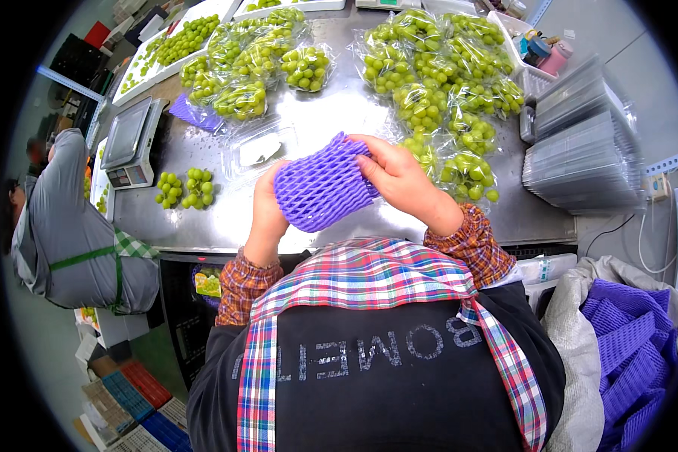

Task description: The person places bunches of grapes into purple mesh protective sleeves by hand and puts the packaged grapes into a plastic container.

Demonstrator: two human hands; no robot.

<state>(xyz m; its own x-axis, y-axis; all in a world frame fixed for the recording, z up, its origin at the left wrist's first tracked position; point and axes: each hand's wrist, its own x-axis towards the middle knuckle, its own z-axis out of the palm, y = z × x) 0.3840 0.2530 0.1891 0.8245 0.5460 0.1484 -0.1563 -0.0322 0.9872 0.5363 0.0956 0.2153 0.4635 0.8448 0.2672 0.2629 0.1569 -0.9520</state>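
Both of my hands hold a purple foam mesh sleeve (322,186) above the metal table. My left hand (268,212) is on its left end, the fingers partly hidden by the foam. My right hand (398,175) pinches the right end between thumb and fingers. Behind the sleeve lies a clear plastic clamshell box (260,150) with a white patch inside. Bagged green grapes (421,107) are piled at the back right, and more bagged green grapes (240,101) at the back left. Two small loose grape bunches (198,189) rest on the table at the left.
A weighing scale (130,144) stands at the left, near a co-worker in grey (85,226). Stacked clear plastic trays (585,158) are at the right. A woven sack (570,339) of purple foam sleeves (627,350) stands at the lower right. White trays (164,70) hold grapes at the back left.
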